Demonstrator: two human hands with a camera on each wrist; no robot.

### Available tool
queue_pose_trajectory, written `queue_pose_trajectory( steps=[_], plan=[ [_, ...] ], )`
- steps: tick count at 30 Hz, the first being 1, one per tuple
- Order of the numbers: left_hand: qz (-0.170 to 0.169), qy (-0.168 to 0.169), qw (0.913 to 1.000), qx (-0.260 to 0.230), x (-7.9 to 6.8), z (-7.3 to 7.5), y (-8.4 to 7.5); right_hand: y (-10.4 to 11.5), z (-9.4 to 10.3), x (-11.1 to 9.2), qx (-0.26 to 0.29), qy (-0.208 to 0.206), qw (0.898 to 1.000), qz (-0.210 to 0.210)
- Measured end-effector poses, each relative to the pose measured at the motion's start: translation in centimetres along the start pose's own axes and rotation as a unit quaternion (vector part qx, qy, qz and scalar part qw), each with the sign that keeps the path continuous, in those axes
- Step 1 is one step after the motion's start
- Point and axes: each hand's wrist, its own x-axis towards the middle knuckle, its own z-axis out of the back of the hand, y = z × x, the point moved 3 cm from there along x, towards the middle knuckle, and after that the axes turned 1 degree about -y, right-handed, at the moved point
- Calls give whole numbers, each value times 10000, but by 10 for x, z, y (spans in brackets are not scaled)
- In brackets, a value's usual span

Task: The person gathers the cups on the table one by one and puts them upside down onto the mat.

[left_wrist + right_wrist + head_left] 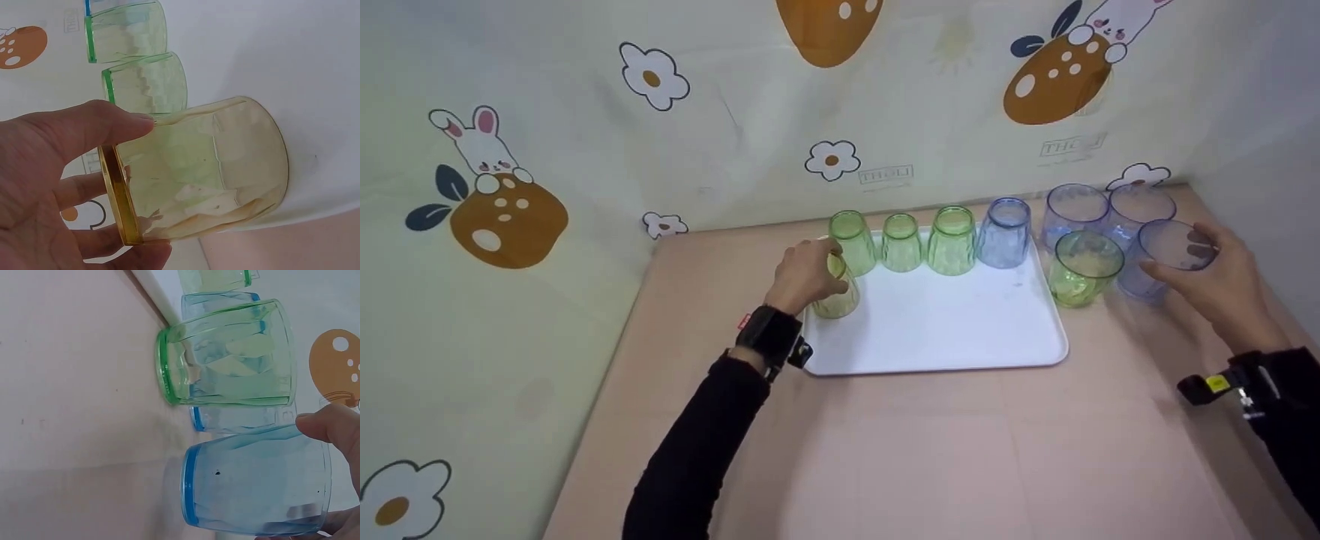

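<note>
My left hand (808, 276) grips a yellow glass (208, 174) round its thick base. That glass is upside down, its rim at the left part of the white tray (945, 322). Behind it a row of upturned glasses lines the tray's back: a green glass (852, 244), a smaller green glass (901, 242), another green glass (952, 240) and a blue glass (1004, 232). Right of the tray, my right hand (1226, 281) holds an upright blue glass (256, 486) by its rim, thumb on one side and fingers opposite. Close beside it stands an upright green glass (230, 354).
Two more upright blue glasses, one at the left (1075, 214) and one at the right (1140, 210), stand behind the green one near the table's back edge. A printed curtain (735, 157) hangs directly behind the beige table (900, 450). A pale wall (1267, 150) borders the right side.
</note>
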Motion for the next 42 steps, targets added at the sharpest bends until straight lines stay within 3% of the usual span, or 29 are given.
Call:
queue_pose_trajectory(
  steps=[8,18,25,34,42],
  plan=[
    [-15,14,10000,23,0,-4,0,14,1,-6,-27,-143,9997,-189],
    [-354,-130,9989,-294,-3,-6,6,19,7,-8,-44,-446,9990,-61],
    [-265,-279,9986,-362,-11,-4,8,20,11,-9,-124,-671,9977,-35],
    [-570,-1213,9897,-503,-29,8,6,24,20,-12,-143,-980,9948,-243],
    [-1348,-1985,9655,-1012,-45,11,-4,30,32,-19,-345,-1350,9902,-117]
  ],
)
